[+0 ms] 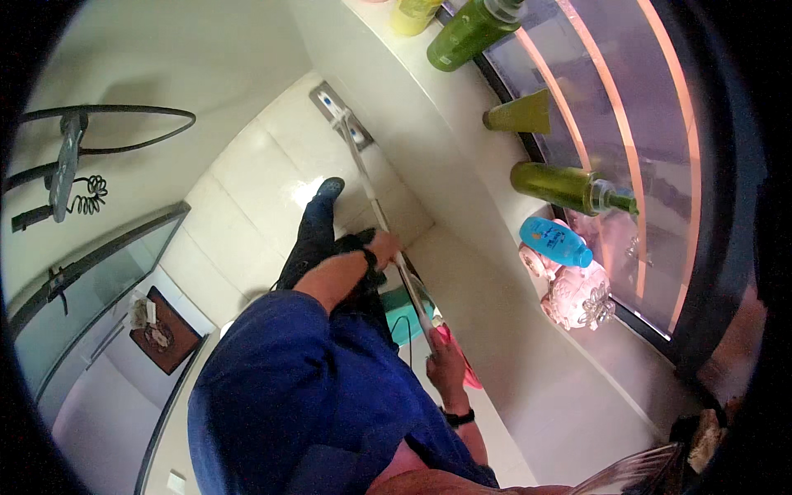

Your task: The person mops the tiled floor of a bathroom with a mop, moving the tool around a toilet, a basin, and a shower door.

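Left hand (382, 247): wrapped around a long-handled mop (375, 208) partway along its pole (360, 169), fingers folded in, with no other held thing showing.
Right hand (446, 361): curled closely around the upper part of the pole; a pink piece (464, 363) lay just beside it — cloth or plastic, impossible to tell.
Mop head (340, 115): a flat grey rectangle on the floor, near the foot of the pale wall (396, 107).
Handling: probably light but long, its pole stiff and smooth, perhaps slippery if wet; the head looked hinged and so likely to swivel.
Best hold: the bare pole, hands well apart, clear of the joint.
Floor (252, 186): large pale tiles, glossy where light struck beside a dark shoe (330, 188).
Ledge (462, 99): smooth and pale, bearing a translucent green pump bottle (553, 186), a rounded blue bottle (551, 239) and a pink ornament (575, 295) — its surface ruffled, apparently moulded.
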`<state>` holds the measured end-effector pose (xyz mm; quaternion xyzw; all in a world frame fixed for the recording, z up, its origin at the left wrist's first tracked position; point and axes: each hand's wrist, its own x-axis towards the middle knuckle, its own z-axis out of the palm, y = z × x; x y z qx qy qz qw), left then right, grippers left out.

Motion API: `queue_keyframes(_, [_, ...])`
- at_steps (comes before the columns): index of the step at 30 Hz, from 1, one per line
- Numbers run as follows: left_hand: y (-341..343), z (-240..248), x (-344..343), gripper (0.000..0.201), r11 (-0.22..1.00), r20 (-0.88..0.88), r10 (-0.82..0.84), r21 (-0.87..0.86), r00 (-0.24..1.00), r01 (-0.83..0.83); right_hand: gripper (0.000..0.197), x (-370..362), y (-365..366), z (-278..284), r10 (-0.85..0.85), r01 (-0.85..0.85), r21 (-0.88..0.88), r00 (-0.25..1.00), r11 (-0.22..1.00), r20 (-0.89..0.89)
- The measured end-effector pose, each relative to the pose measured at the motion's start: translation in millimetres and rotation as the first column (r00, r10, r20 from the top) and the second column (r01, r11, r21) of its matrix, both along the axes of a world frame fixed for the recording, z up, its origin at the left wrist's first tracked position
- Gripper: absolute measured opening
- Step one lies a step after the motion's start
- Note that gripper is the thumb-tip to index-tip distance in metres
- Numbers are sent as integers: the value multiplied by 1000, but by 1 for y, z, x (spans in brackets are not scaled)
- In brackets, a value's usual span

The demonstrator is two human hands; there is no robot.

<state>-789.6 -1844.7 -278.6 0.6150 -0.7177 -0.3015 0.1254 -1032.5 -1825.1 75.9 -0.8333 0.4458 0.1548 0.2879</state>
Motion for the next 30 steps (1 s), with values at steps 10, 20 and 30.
queue_keyframes(10, [77,-92,-50,27,867,-599,396,-6,696,-499,66,8,5,55,109,-98,107,988,989,-108])
queue_keyframes(20, [-22,0,104,36,984,34,85,151,996,-90,69,79,-25,7,3,3,89,997,996,-75])
queue_keyframes(30, [42,-62,3,29,976,-322,200,146,925,-160,63,9,1,4,65,-54,109,993,993,-101])
